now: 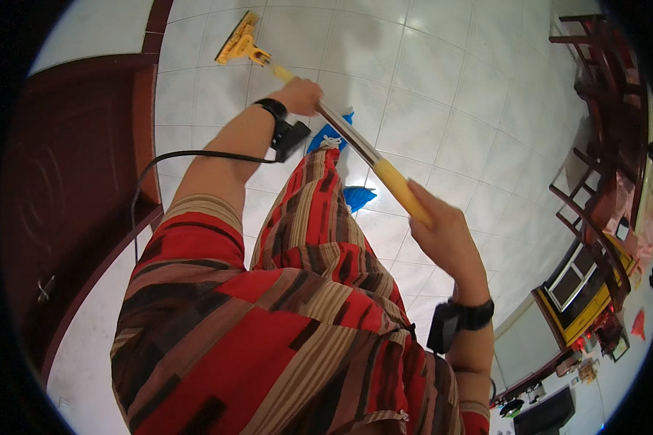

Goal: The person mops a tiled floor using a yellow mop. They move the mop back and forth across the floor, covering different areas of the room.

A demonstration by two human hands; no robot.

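Both of my hands hold a sponge mop by its pole (pixel 353 133), which is shiny metal with yellow sleeves. My left hand (pixel 299 97) wraps the lower part, just above a yellow sleeve near the head. Around the yellow grip (pixel 397 185) at the upper end, my right hand (pixel 441 225) is closed. The yellow mop head (pixel 239 41) is at the top left, over the pale tiled floor (pixel 430 103); I cannot tell whether it touches the tiles. A black strap with a small device sits on each wrist, and a cable runs from the left one.
A dark red wooden door (pixel 76 179) stands at the left in its frame. Dark wooden chairs (pixel 593 201) line the right side. A black television (pixel 547 410) and a cabinet (pixel 528 348) are at the lower right. Blue shoe covers (pixel 359 198) are on my feet.
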